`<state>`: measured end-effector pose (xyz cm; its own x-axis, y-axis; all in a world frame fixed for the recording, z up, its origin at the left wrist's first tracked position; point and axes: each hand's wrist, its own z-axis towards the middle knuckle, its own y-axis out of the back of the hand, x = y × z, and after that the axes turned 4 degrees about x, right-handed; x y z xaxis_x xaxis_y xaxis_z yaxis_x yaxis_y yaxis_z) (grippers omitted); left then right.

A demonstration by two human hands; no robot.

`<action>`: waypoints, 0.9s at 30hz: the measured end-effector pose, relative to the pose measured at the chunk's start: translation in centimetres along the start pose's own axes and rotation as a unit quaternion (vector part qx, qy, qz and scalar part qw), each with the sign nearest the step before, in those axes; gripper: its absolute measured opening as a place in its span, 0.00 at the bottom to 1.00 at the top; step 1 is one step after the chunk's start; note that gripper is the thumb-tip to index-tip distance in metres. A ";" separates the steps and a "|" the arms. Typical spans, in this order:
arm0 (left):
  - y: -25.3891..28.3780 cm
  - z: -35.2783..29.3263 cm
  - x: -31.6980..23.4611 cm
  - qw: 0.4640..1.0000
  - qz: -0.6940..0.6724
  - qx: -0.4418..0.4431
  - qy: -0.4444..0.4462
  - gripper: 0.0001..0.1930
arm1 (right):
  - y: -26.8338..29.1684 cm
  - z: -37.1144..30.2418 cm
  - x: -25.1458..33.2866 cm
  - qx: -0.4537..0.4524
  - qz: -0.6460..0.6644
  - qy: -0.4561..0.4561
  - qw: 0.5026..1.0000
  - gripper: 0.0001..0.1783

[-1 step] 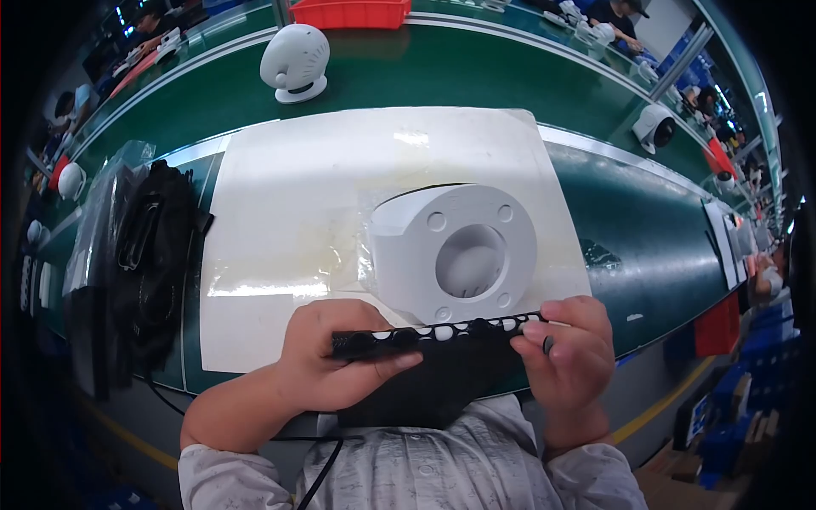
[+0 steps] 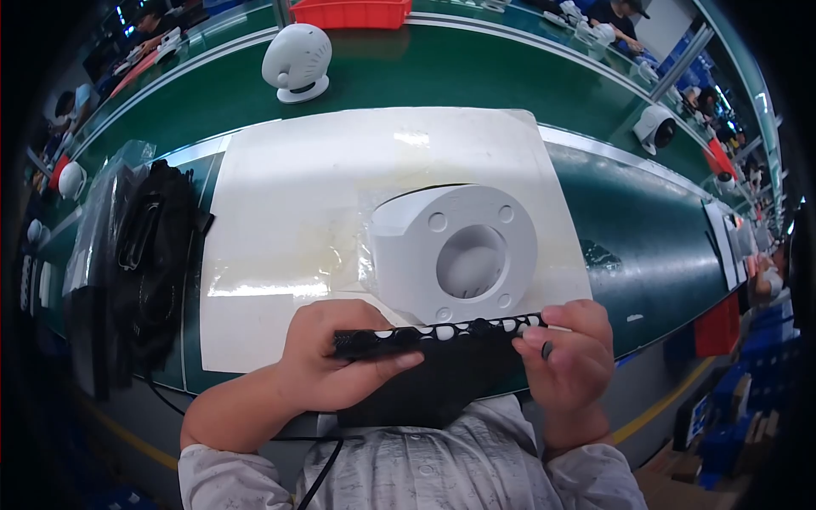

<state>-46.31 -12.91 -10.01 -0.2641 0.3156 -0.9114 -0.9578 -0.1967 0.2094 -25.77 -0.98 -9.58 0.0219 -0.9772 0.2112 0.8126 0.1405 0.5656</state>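
Observation:
My left hand [image 2: 336,357] is closed on the left end of a black sheet of round pads [image 2: 446,382], with the thumb on the near face. Seen almost edge-on, the sheet's upper face shows black rounds and white spots. My right hand [image 2: 574,353] has its fingertips at the sheet's right end. A small dark round pad [image 2: 546,349] shows between its bent fingers. Just beyond the sheet lies a white rounded device [image 2: 404,276], its underside up, with a large round opening and several shallow round recesses. Clear plastic film [image 2: 365,242] shows along its left side.
A white work mat [image 2: 280,195] lies under the device. Black pouches [image 2: 157,255] and clear bags are at the left. On the green belt [image 2: 408,72] stand a white device [image 2: 297,64] and another [image 2: 654,127]. A red bin [image 2: 350,13] is at the back.

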 end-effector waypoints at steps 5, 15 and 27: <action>-0.2 0.1 -0.2 1.000 0.022 0.014 -0.009 0.11 | 1.3 2.1 0.5 0.037 0.137 -0.067 0.988 0.24; 0.0 0.4 0.2 0.992 0.059 0.036 -0.103 0.10 | 0.2 4.5 0.1 0.098 0.305 -0.096 0.942 0.41; 0.4 0.5 0.9 0.995 0.031 0.039 -0.092 0.10 | -1.4 8.0 -3.6 0.100 0.199 -0.122 0.967 0.41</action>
<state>-46.94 -12.23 -10.55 -0.3315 0.4715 -0.8172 -0.9433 -0.1509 0.2955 -31.59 3.66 -4.77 0.1515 -0.7758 0.6125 0.6394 0.5495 0.5378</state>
